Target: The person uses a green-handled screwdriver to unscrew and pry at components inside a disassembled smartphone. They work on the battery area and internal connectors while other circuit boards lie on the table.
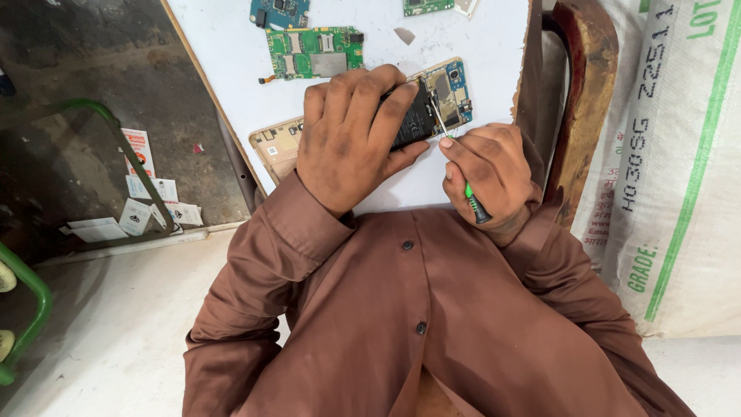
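Observation:
An opened phone (441, 99) with its back removed lies on a white board (231, 54), showing a black battery and a blue circuit area. My left hand (351, 135) lies over the phone and presses it down. My right hand (490, 171) grips a thin screwdriver with a green and black handle (472, 199). Its metal tip touches the phone's inner parts near the battery edge. A gold phone back cover (275, 147) lies partly under my left wrist.
A green circuit board (315, 52) and a blue one (279, 11) lie farther up the white board, with another green piece (427, 6) at the top. A white printed sack (679, 154) stands at the right. Paper scraps (139, 208) lie on the dark floor at the left.

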Available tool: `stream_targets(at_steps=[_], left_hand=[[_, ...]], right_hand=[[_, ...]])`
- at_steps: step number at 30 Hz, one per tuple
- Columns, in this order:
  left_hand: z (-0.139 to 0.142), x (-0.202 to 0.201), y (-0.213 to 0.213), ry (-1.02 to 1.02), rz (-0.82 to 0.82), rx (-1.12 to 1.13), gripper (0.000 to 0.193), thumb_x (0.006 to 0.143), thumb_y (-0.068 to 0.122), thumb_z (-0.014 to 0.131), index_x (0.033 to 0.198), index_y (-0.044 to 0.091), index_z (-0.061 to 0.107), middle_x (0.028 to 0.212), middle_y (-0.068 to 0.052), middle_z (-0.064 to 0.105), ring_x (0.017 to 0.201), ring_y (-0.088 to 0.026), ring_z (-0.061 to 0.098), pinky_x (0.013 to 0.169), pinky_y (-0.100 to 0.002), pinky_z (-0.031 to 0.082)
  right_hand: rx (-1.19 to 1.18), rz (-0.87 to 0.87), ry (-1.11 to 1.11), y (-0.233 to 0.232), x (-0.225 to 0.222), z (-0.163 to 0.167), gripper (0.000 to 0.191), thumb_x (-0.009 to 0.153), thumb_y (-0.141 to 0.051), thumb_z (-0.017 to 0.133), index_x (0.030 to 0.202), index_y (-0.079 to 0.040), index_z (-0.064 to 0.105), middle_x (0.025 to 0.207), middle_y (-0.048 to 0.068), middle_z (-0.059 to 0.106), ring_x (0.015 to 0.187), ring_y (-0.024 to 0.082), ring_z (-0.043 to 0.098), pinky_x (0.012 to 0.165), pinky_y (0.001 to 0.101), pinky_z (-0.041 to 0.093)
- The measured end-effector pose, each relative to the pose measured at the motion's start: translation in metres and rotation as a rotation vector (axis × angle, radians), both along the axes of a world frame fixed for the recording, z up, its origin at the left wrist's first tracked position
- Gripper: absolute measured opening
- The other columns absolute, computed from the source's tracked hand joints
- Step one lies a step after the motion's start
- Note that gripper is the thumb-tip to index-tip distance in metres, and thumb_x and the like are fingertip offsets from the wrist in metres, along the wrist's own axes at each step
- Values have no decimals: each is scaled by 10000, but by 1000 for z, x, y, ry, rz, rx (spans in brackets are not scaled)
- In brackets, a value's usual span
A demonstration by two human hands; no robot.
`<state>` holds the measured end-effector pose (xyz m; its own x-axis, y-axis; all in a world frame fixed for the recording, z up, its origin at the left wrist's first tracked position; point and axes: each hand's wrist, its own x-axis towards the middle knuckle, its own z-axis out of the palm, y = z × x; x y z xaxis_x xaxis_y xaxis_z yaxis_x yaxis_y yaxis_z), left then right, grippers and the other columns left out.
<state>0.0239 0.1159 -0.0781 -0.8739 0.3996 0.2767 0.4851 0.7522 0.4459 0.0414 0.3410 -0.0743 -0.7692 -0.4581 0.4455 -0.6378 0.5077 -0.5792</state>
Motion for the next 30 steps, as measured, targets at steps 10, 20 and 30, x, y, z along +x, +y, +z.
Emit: stream_targets(at_steps=[10, 20, 30], left_hand=[[-4, -1, 3, -20, -19, 9, 657, 828, 388, 899, 1319, 74, 596, 1366, -25, 525, 1250, -245, 516, 1017, -435, 380], [6, 1, 17, -29, 37, -21, 637, 932, 387, 861, 1378, 44, 562, 1321, -81, 527, 1146, -278, 540, 940, -428, 409], [12, 4, 32, -81, 166, -61, 781, 836, 421, 847, 1398, -14, 524, 1343, -151, 516, 1064, -284, 553, 776, -388, 463]], right_hand=[[44, -20, 19, 6, 5, -7, 222, 948, 19, 687, 1168, 52, 673, 964, 128, 644, 879, 305, 626, 836, 451, 497], [178, -71, 137, 2, 6, -10, 263, 913, -47, 750, 1162, 27, 706, 978, 117, 642, 878, 286, 623, 839, 455, 456], [156, -105, 118, -1, 4, -4, 235, 907, -48, 743, 1131, 23, 727, 920, 92, 649, 847, 266, 617, 837, 438, 434]])
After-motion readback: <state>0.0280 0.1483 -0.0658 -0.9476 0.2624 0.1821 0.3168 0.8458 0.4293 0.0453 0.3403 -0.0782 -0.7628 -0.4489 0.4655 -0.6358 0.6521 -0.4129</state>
